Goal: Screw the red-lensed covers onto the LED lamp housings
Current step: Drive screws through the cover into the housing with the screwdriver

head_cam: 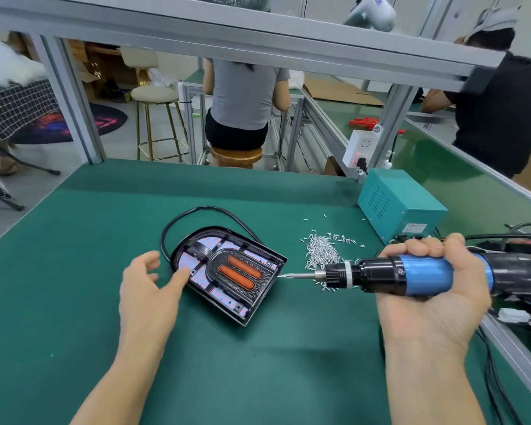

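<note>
— On the green surface [74,271], what's lying in front of the person?

— One lamp housing [196,256], black and D-shaped, flat on its back with its black cable [178,219] looped behind it. The red-lensed cover [238,273] sits inside it, two orange-red bars showing.

— And the hands?

— Left hand [147,289] is loose, fingers relaxed, one fingertip touching the housing's near-left rim, steadying it. Right hand [426,277] is wrapped round a blue-and-black electric screwdriver [396,274], held level; the bit [298,275] points at the housing's right corner and seems to carry a screw at its tip, though that's too small to be sure.

— So which step is this?

— I'd say between screws: loaded from the screw pile [322,251] just beside the housing, driving not begun. The cover looks seated, not yet fastened all round.

— What next?

— Probably tilting the driver upright over a screw hole, with the left hand pressing firmly so the housing can't spin.
</note>
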A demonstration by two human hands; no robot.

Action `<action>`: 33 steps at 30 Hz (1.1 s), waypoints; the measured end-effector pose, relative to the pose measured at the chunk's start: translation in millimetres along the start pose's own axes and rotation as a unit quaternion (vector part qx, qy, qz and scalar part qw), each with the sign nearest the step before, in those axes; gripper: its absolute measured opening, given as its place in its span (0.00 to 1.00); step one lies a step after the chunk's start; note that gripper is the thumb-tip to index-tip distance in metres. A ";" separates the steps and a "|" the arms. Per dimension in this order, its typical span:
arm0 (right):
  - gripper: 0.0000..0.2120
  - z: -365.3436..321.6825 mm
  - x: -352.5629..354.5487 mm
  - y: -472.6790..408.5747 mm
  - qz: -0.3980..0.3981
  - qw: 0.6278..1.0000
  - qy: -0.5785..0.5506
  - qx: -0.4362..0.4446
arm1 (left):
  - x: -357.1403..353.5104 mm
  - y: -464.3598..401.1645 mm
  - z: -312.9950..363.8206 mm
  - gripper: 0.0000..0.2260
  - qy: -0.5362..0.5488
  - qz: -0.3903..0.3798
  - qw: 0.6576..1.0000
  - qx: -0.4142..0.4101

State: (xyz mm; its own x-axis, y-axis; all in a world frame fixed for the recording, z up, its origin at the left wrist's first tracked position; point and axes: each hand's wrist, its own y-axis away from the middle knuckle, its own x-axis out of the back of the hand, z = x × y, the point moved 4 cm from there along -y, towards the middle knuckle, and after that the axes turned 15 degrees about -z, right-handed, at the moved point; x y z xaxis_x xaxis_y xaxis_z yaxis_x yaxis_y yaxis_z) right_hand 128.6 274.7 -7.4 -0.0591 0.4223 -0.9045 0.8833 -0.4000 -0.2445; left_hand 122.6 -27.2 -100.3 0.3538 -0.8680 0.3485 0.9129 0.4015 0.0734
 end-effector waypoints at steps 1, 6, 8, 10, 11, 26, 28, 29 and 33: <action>0.09 -0.1 1.2 0.5 -0.001 1.000 0.001 0.001 | 1.1 -5.7 -6.7 0.24 -0.058 0.002 0.998 0.029; 0.08 2.7 2.1 2.0 -0.005 1.000 0.008 0.010 | -13.2 -25.1 -4.1 0.26 -0.265 -0.018 0.961 0.074; 0.08 3.3 0.6 3.2 -0.012 1.000 0.010 0.010 | -17.8 -27.9 -0.7 0.23 -0.279 -0.009 0.957 0.078; 0.08 3.8 -1.1 3.7 -0.020 1.000 0.007 0.008 | -17.8 -32.7 -0.4 0.20 -0.258 0.005 0.962 0.087; 0.08 3.3 -1.4 4.0 -0.023 1.000 0.009 0.009 | -16.8 -35.6 -1.8 0.17 -0.243 0.010 0.966 0.091; 0.11 14.8 -3.5 10.7 -0.047 0.997 0.061 -0.015 | -54.8 -18.5 17.2 0.11 0.473 -0.134 0.868 0.062; 0.11 17.3 -3.0 11.0 -0.048 0.996 0.070 -0.016 | -60.1 -12.5 18.5 0.15 0.481 -0.146 0.863 0.053; 0.11 18.6 -2.9 11.5 -0.052 0.996 0.075 -0.016 | -62.9 -10.4 19.2 0.18 0.485 -0.151 0.860 0.050; 0.11 24.7 -3.5 13.1 -0.064 0.993 0.092 -0.022 | -70.8 -1.5 25.5 0.26 0.499 -0.166 0.850 0.018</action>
State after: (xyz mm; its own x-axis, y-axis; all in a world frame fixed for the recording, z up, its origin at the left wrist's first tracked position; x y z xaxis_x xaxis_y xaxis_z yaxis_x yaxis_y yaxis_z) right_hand 128.9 247.8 -16.0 -0.0904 0.6110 -0.7865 0.8936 -0.2989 -0.3349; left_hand 91.0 41.1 -101.2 0.0913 -0.7438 -0.6621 0.9957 0.0789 0.0487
